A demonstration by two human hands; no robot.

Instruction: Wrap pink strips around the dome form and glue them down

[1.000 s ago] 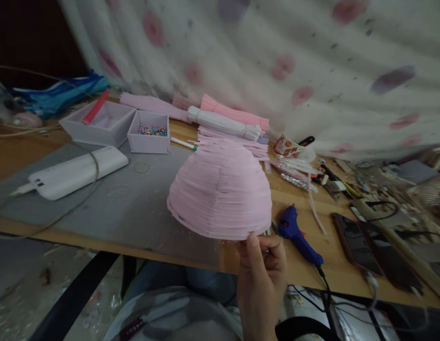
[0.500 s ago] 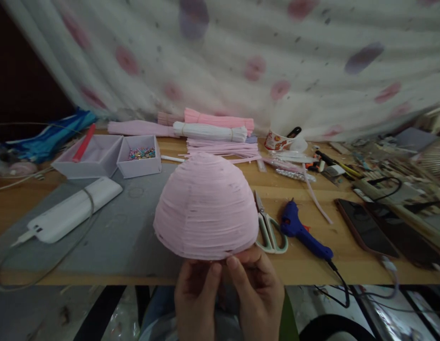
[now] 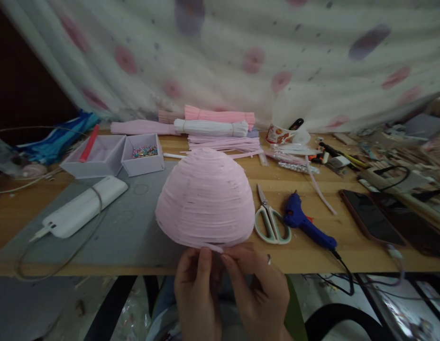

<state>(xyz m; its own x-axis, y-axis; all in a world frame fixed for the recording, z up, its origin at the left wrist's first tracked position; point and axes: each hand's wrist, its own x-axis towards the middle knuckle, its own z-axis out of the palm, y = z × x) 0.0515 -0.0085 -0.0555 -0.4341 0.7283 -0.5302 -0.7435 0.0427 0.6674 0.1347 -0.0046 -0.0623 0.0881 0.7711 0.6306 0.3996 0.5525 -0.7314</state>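
Note:
A pale pink dome (image 3: 206, 199) wound from rows of fuzzy pipe cleaner is held over the table's front edge, rounded side up. My left hand (image 3: 197, 284) pinches its near rim between thumb and fingers. Just to the right, my right hand (image 3: 257, 284) grips a loose pink pipe cleaner (image 3: 215, 247) that runs along the rim, standing slightly off it. The dome's inside and the fingers beneath are hidden. Scissors (image 3: 271, 220) with pale handles lie right of the dome, and a blue glue gun (image 3: 305, 220) lies beyond them.
Bundles of pink and white pipe cleaners (image 3: 211, 128) lie at the back. Two lilac boxes (image 3: 143, 163) stand on the left, one with small beads. A white power bank (image 3: 85, 207) with a cable rests on the grey mat (image 3: 142, 227). Phones (image 3: 371, 218) are at right.
The near rim now shows a pipe cleaner standing slightly off it between my hands. My right hand has shifted a little right, its fingers now pinching that strand. The view has moved slightly.

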